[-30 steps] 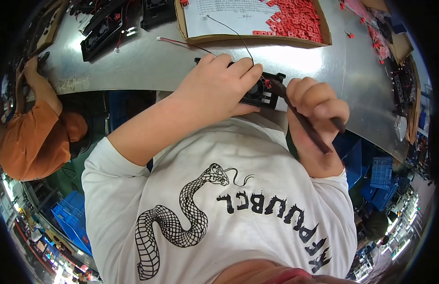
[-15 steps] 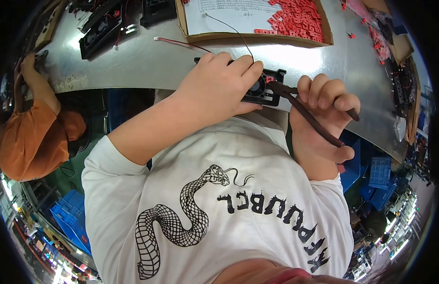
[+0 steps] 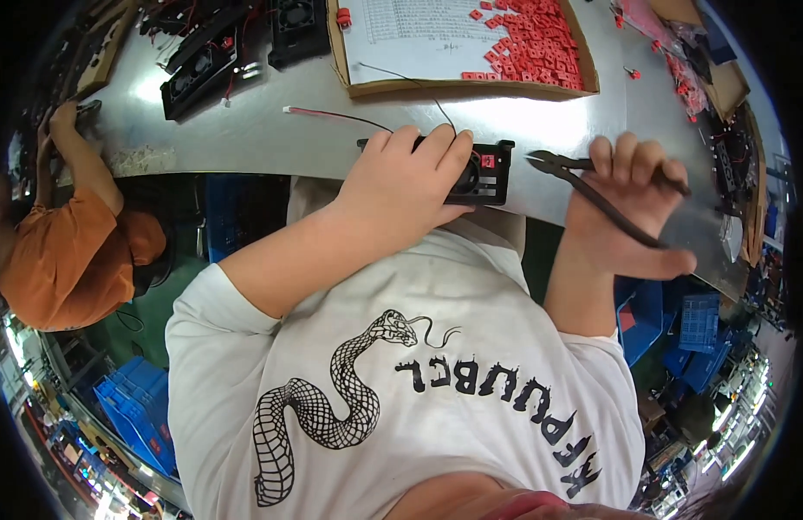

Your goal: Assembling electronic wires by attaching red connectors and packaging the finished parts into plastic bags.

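An assembly workshop in a factory — metal worktop (image 3: 254, 147), pliers (image 3: 602, 203), black-framed fans (image 3: 193, 74) near eleven o'clock, a box (image 3: 471, 88) of small red parts (image 3: 549, 52) around twelve, a blue crate (image 3: 133, 399) at eight — a co-worker (image 3: 68, 269) at nine.

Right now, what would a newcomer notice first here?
Likely the black snake on the white shirt, low in view, then the small red parts in the cardboard box up top. Between them, the left grip holds a black fan unit and the right grip holds dark pliers beside it.
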`<state>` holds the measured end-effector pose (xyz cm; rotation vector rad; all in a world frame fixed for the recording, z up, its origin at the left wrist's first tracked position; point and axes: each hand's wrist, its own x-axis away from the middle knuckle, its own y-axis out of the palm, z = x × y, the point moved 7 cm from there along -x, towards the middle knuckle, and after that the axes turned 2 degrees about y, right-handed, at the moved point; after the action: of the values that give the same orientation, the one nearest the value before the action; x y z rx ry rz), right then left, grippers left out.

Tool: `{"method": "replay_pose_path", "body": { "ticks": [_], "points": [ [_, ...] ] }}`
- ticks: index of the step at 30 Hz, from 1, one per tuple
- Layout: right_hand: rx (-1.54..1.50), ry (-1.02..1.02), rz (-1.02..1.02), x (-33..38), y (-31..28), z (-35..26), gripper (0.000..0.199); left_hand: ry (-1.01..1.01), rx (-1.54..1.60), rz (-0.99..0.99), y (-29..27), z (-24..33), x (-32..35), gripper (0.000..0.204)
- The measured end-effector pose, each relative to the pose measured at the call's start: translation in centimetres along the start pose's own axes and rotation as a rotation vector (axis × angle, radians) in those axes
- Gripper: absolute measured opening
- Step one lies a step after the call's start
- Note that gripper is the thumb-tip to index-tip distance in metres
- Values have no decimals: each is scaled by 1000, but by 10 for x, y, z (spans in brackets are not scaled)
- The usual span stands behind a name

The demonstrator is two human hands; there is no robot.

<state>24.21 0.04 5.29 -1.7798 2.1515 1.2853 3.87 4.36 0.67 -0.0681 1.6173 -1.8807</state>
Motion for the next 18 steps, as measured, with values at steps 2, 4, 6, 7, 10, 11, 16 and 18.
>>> {"method": "replay_pose_path", "body": {
  "ticks": [2,4,6,7,10,11,16,18],
  "points": [
    [303,-104,-140,6,-10,-6,83,8,29,-48,-7,-1,-3,74],
    [898,-23,-452,14,-24,11,83,25,74,-56,-23,-11,-11,76],
    [1267,-59,-721,19,-11,31,88,25,124,-13,-48,-34,-28,77],
    [1324,-4,-760,20,-12,38,90,50,0,43,-72,-42,-39,76],
    [1521,217,-866,16,-17,39,95,1,-329,198,-135,-98,-70,79],
    [1515,300,-895,13,-29,38,96,-108,-434,217,-157,-115,-83,76],
    [1626,230,-285,-77,-127,-15,62,-308,-920,189,-201,-191,-82,66],
    [1858,115,-47,-133,-206,-50,45,-207,-688,183,-175,-168,-76,67]
  ]
}}
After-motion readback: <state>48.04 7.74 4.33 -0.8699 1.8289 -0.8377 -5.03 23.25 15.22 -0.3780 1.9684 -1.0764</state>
